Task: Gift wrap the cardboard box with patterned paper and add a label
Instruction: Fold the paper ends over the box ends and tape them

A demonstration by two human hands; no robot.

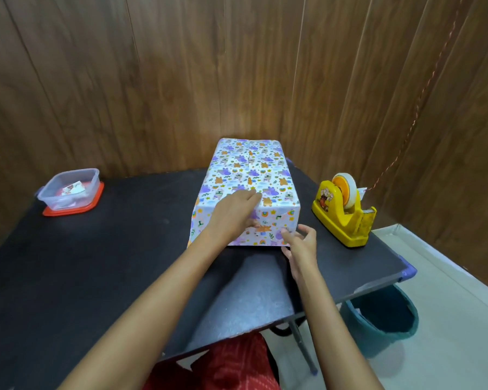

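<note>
The box (245, 170), covered in white paper with purple and orange animal prints, lies lengthwise on the black table (96, 263). My left hand (234, 212) lies flat over the box's near top edge, fingers straight on the top and thumb down on the near end face. My right hand (299, 246) is at the lower right corner of that end face, its fingers pressing the folded paper there. A small label card (73, 189) lies inside the clear container at the far left.
A clear plastic container (68, 190) sits on its red lid (74, 209) at the table's back left. A yellow tape dispenser (344, 212) stands right of the box. A teal bucket (383, 319) is on the floor under the table's right corner. Wood-panel walls (152, 80) enclose the back.
</note>
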